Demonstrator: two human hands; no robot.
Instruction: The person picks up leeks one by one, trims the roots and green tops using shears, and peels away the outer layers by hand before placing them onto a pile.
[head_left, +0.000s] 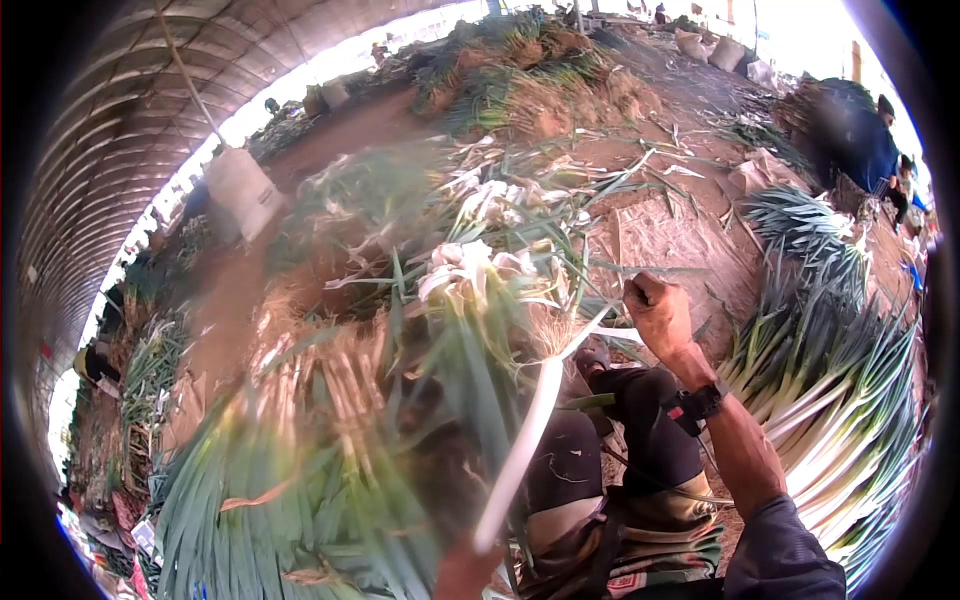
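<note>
A long white leek [525, 445] slants up across my lap, its pale roots [552, 332] at the upper end. My left hand [466, 572], blurred and partly cut off by the bottom edge, is closed around its lower part. From the root end a thin white strip [588, 330] stands out toward my right hand [660, 318]. That hand is raised in a closed fist beside the roots, wearing a dark wristwatch [700, 402]. What its fingers hold, if anything, is hidden.
Untrimmed leeks with roots [290, 480] lie heaped at left. Clean white-stalked leeks [825, 420] are laid out at right. Peeled scraps [480, 270] cover the ground ahead, with another heap [530, 80] beyond. A white sack [242, 192] stands at left; a person [872, 140] is at far right.
</note>
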